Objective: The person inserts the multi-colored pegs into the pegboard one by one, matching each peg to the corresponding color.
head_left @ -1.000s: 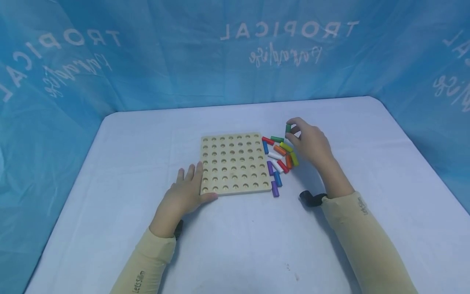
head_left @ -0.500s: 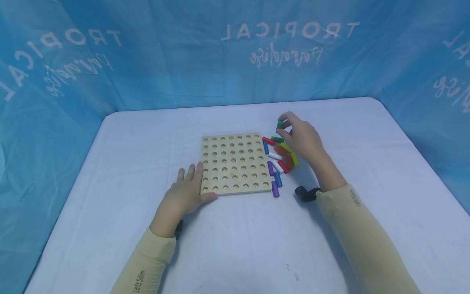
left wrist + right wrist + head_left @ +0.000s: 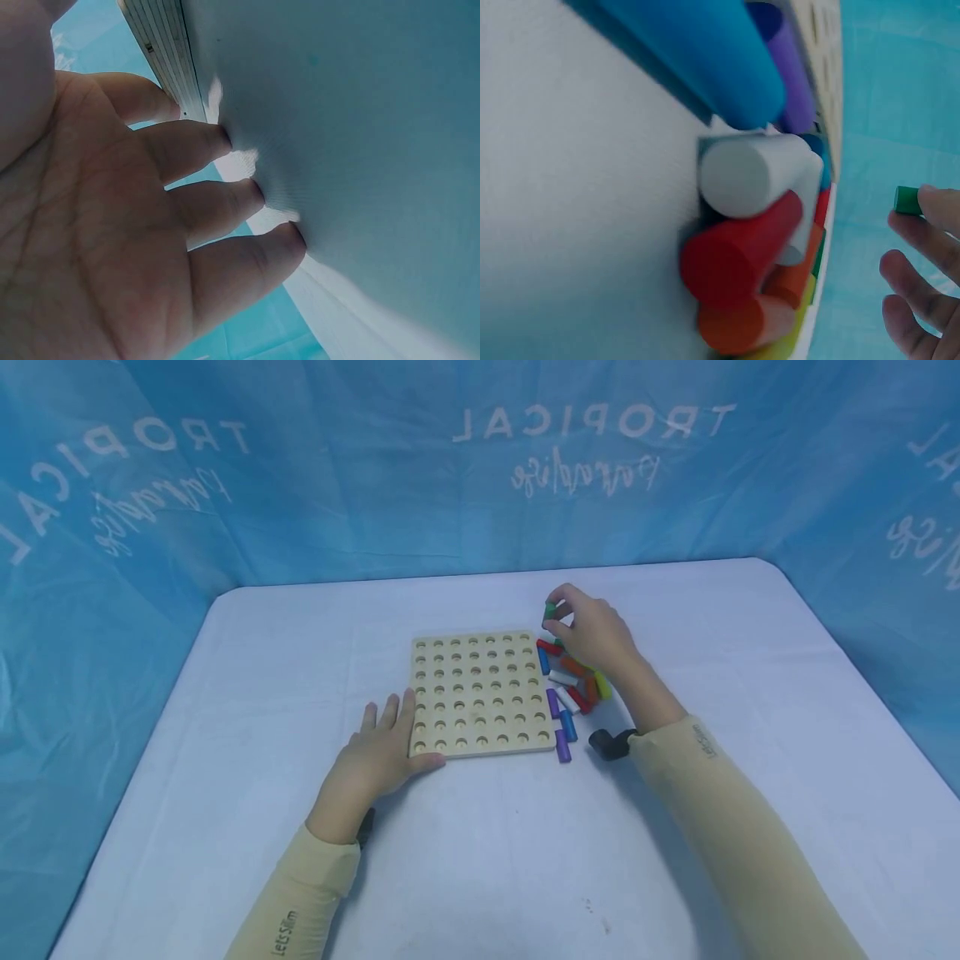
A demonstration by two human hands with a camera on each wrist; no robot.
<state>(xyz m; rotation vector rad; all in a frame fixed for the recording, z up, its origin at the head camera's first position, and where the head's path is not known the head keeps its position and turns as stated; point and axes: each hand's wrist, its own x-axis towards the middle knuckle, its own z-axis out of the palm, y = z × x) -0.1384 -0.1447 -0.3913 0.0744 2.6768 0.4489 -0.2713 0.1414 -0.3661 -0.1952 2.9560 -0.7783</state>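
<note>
A square wooden pegboard with rows of round holes lies flat on the white table. My left hand rests at its lower left corner, fingers straight along the left side and thumb at the front edge. In the left wrist view, the fingertips touch the cloth beside the board's edge. Above the board's far right corner, my right hand pinches a green peg between thumb and finger. The right wrist view shows that green peg held up, with the other fingers loosely bent.
Right of the board lies a loose pile of coloured pegs, among them a purple peg, a blue peg, a white peg and a red peg. A blue printed curtain hangs behind the table.
My right hand has moved left with the green peg, from beyond the pile toward the board's far right corner. The left hand and the board have stayed in place.
</note>
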